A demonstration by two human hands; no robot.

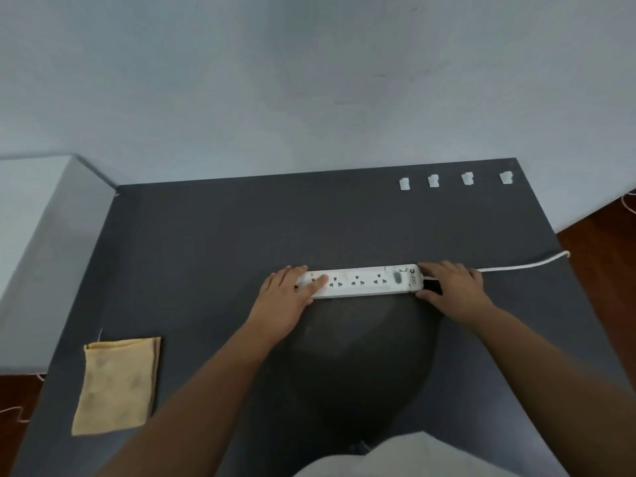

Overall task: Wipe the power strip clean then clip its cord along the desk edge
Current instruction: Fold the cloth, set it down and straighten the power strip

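Observation:
A white power strip [364, 281] lies crosswise in the middle of the dark grey desk [213, 256]. My left hand [287, 299] grips its left end, thumb on top over the first socket. My right hand [454, 287] holds its right end, where the white cord [523, 266] leaves and runs right off the desk's edge. Several white cord clips [433, 181] sit in a row along the far right edge of the desk. A folded yellow cloth [118, 383] lies flat at the near left, away from both hands.
A pale blue wall rises right behind the desk. A white cabinet [38, 235] stands against the desk's left side. Brown wooden floor [599, 235] shows past the right edge.

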